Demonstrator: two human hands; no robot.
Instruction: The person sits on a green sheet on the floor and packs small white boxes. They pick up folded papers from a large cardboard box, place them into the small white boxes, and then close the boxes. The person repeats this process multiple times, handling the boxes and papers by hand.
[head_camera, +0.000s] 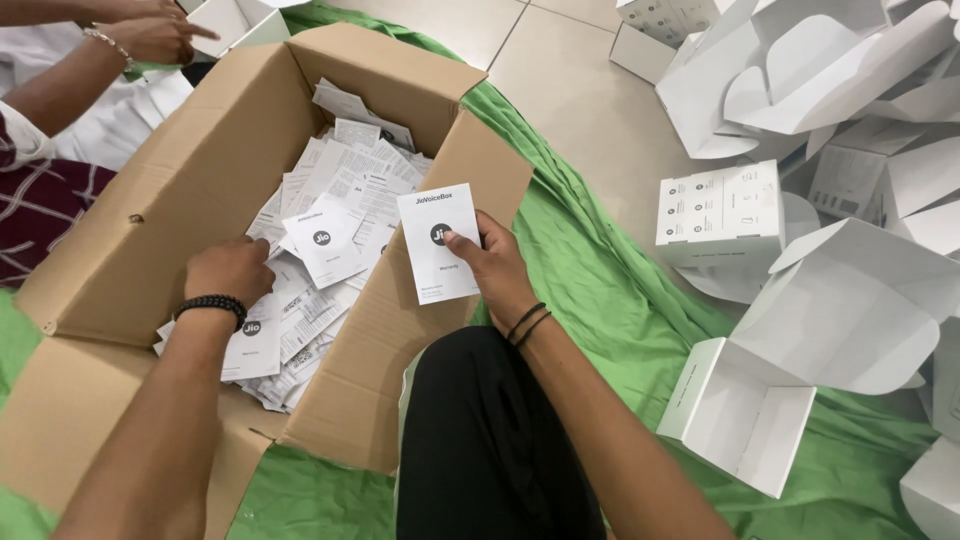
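Observation:
A large brown cardboard box (190, 170) lies open on a green cloth, filled with several white printed leaflets and cards (345, 190). My right hand (492, 262) holds a white card (432, 240) upright over the box's right flap, thumb on its front. My left hand (228, 270), with a black bead bracelet on the wrist, reaches into the box and rests on the pile of leaflets near a small white card (322, 240).
Several open white cartons (770, 400) lie piled at the right on the green cloth (620, 300) and tiled floor. Another person's hands (150, 35) hold a white carton at the top left. My black-clad knee (490, 430) sits beside the box.

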